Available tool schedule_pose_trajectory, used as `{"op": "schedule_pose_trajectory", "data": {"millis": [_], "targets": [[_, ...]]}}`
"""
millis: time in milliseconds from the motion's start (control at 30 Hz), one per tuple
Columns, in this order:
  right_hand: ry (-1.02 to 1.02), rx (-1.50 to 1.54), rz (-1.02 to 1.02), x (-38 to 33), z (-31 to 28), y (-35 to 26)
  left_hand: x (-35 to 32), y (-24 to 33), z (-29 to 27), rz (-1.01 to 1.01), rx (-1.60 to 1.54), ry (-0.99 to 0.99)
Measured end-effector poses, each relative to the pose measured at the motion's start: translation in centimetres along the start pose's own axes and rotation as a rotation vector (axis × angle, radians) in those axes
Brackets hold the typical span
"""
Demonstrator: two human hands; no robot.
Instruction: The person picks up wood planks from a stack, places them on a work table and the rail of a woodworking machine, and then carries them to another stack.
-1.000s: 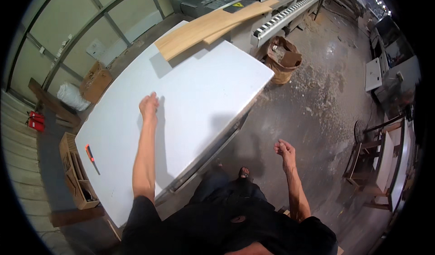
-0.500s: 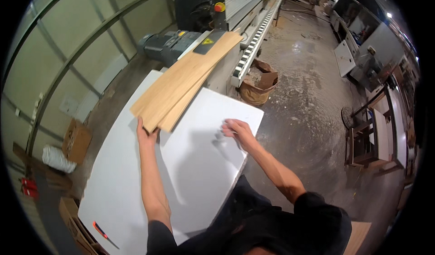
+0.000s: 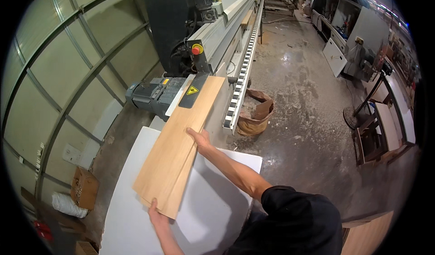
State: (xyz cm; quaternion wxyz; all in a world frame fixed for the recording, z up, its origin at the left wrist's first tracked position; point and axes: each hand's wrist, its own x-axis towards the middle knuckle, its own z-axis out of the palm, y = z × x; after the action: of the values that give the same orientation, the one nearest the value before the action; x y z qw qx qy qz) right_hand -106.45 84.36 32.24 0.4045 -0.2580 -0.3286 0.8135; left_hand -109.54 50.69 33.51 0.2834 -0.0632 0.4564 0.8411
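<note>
In the head view, a long light-wood board (image 3: 183, 144) lay slanted over a white panel (image 3: 213, 209) that served as the worktop. Its far end reached up onto the bed of a grey machine (image 3: 217, 33), beside a black plate bearing a yellow warning triangle (image 3: 192, 91). At least two boards seemed to be stacked there, their edges slightly offset along the right side.

The left hand (image 3: 156, 215) held the near end of the board at its lower corner, fingers tucked under the edge and thumb on top, so its grip was closed on the wood. The right hand (image 3: 199, 139) lay against the right long edge about midway along, fingers over the top face; that grip looked closed on the edge too, though the underside was hidden. The right forearm ran back across the white panel to a black sleeve (image 3: 294, 218).

Behind the board sat a grey electric motor (image 3: 152, 94), and a red round button (image 3: 196, 49) showed on the machine above it. A roller rail (image 3: 242, 76) ran away along the machine's right side. A crumpled brown paper sack (image 3: 256, 116) stood on the dusty concrete floor (image 3: 299, 101) just right of the rail. At lower left, against the panelled wall, were a cardboard box (image 3: 84, 189) and a white bundle (image 3: 68, 205).
</note>
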Motion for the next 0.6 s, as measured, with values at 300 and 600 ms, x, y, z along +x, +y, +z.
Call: {"op": "schedule_pose_trajectory", "data": {"millis": [300, 600], "targets": [[0.019, -0.021, 0.026, -4.4, -2.8, -1.7, -8.1, -3.8, -0.1, 0.055, 0.089, 0.006], [0.01, -0.174, 0.147, -20.5, -3.0, 1.4, -18.6, 2.1, -10.9, -0.36, 0.247, 0.288]]}}
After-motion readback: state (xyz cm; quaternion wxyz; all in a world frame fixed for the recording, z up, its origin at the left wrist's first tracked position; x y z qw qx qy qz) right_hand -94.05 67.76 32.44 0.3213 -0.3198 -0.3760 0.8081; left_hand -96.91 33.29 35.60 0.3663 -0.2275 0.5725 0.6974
